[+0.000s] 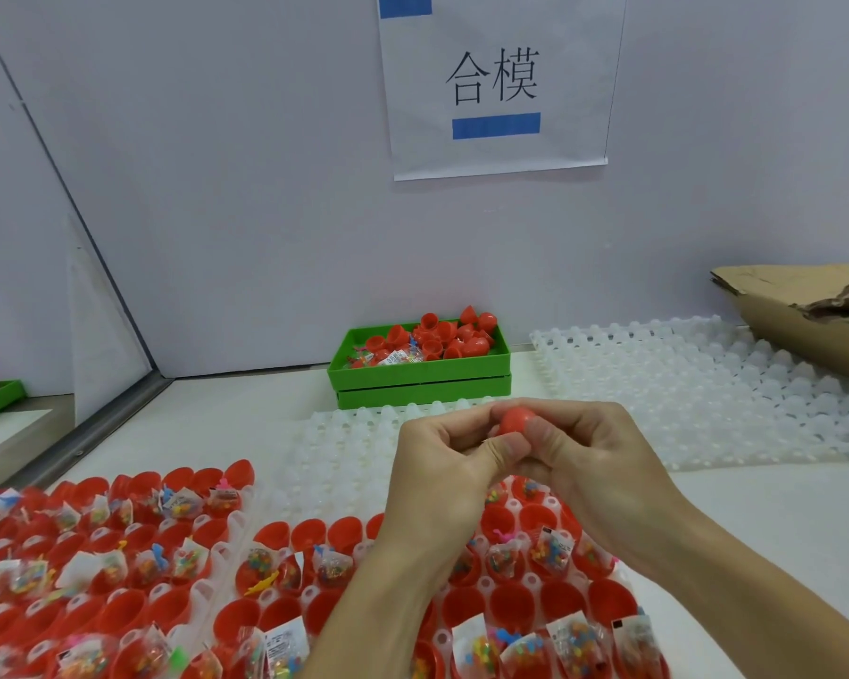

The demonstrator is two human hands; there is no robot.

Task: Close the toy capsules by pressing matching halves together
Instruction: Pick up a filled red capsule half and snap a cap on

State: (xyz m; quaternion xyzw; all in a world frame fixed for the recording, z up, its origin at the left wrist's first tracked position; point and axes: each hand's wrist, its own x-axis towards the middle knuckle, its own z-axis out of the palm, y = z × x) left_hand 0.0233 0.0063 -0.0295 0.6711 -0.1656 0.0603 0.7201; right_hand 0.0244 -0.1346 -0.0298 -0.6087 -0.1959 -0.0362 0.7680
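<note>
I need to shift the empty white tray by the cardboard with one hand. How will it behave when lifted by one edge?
The empty white tray looks thin and translucent, so probably light. It is broad and moulded in rows of cups, so held by one edge it would likely sag or flex. Its far corner seems to lie under the cardboard, which may drag.

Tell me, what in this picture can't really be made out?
Head view only:
- Red capsule: the left hand and right hand wrap most of it, so whether its halves are fully joined is hidden.
- Small packets in the red halves: print too small to read.
- Cardboard box: cut off by the right edge.
- Green tray: its wall hides the lower contents.
- Trays under the forearms: covered.
</note>
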